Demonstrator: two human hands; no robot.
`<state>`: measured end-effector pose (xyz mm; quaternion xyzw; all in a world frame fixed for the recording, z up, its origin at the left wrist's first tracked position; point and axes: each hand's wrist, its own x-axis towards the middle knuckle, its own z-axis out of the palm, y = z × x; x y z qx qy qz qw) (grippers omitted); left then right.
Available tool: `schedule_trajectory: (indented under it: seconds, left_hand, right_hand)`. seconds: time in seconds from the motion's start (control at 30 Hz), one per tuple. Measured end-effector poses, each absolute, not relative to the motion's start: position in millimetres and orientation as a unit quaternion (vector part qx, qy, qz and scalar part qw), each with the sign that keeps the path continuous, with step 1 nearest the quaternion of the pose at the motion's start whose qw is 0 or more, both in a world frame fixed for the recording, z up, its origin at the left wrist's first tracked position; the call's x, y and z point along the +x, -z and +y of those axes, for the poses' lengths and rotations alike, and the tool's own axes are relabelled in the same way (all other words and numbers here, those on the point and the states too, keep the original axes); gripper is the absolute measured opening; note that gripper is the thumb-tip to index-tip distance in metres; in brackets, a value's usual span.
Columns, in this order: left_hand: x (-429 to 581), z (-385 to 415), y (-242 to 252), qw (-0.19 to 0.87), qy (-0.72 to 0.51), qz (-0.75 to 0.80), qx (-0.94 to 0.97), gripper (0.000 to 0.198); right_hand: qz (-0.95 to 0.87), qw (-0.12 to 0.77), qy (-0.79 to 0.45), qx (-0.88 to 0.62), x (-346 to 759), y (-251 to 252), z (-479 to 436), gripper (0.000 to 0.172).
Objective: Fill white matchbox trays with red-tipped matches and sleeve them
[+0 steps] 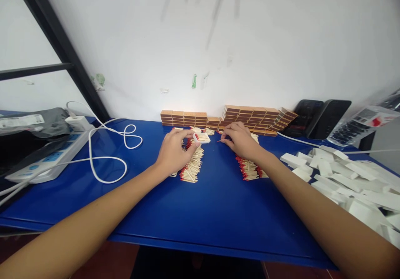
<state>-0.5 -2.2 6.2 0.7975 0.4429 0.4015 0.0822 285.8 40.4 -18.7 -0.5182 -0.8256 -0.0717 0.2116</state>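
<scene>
Tray [205, 140] (matches [203, 137] inside), pinched by L hand [177, 149], R hand [240, 140] pinching 1 match [219, 141]

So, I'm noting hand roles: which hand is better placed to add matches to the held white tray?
Probably the right hand: it pinches what looks like a red-tipped match near a match heap, while the left hand is occupied holding the white tray.

No text is legible; labels [21, 121] on the bag [56, 118] and bottle [350, 128] blur.
</scene>
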Motion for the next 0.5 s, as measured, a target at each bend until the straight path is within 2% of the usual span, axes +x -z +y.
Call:
schedule_trajectory:
  seconds: [0.27,0.5]
  left_hand:
    - [-0.4,-1.9,-5.6,0.083,-0.405,0.441,0.796,0.025]
    - [-0.6,-1.7,-5.8,0.083,-0.403,0.440,0.798,0.024]
  right_hand:
    - [-0.807,0.173,0.075,-0.560,294.3,9.6,40.4,0.011]
    - [-0.825,0.142,0.098,-0.538,282.6,12.3,32.8,0.016]
